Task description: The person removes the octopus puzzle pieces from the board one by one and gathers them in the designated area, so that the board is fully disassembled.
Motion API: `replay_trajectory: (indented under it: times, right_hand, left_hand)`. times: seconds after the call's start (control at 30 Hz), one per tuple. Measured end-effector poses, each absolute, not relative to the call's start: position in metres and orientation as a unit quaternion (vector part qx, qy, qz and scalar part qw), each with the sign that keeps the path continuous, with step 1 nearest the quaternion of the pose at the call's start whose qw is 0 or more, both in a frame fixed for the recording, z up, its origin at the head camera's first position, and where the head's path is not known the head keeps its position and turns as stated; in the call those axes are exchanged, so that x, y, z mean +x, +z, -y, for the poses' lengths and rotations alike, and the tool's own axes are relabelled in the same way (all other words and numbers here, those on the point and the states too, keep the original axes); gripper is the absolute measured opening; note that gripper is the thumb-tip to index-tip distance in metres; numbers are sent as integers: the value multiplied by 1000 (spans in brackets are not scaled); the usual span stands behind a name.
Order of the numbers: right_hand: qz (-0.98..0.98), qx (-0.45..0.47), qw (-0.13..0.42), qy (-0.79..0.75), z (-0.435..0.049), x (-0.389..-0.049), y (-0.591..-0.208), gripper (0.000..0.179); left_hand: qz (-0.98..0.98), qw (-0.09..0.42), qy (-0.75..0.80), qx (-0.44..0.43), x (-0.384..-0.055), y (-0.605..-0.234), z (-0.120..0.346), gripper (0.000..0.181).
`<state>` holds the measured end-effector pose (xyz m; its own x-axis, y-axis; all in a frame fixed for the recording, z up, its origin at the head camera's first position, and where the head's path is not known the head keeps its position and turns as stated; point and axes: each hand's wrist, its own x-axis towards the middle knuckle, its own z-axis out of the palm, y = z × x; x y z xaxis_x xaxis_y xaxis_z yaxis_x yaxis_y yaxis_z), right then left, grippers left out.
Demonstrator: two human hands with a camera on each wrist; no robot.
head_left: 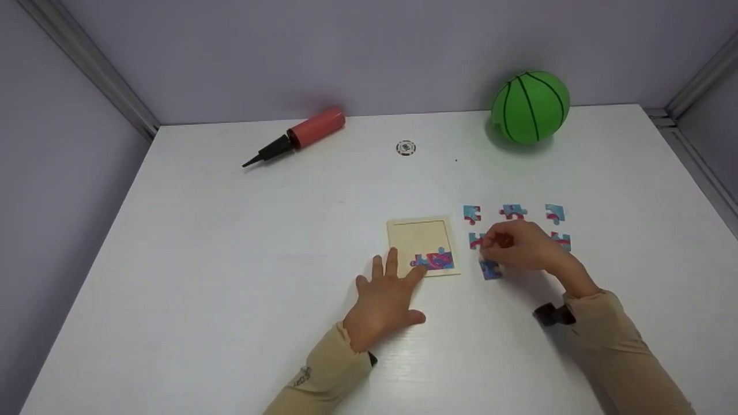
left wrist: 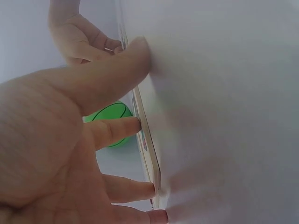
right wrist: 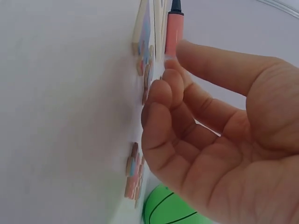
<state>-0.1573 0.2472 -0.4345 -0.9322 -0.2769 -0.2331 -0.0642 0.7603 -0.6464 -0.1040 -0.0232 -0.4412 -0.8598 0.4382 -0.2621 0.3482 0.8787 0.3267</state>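
Observation:
My left hand (head_left: 381,301) rests with fingers spread at the lower left edge of a square wooden puzzle tray (head_left: 418,233), fingertips touching its frame. Joined blue and pink puzzle pieces (head_left: 439,260) lie in the tray's lower right part. To the right, my right hand (head_left: 522,248) is low over the loose pieces, fingers curled and thumb near the index finger. Beside its fingertips are a red and blue piece (head_left: 475,240) and a darker blue piece (head_left: 490,270). Whether anything is pinched between the fingertips is hidden.
Several loose pieces lie behind and beside the right hand, among them a corner piece (head_left: 555,213) and a top piece (head_left: 513,211). A green ball (head_left: 531,108), a round chip (head_left: 406,148) and a red hand pump (head_left: 317,128) lie farther back, near the wall.

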Motion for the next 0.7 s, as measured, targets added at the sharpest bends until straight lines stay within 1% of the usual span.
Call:
replay_trajectory:
  times: [0.2,0.43,0.7]
  right_hand:
    - [-918,-122,152,-346,-236,-162,-430,9]
    - [-903,-165,149,-368,-213,-171,-428,9]
    - [-891,-187,156,-384,-191,-179,-430,10]
  left_hand:
    - [-953,169,150,202,-103,-438,16,72]
    - [-953,158,116,229,-104,-439,-3,68]
    - [-941,193,145,236,-108,-439,-1,69]
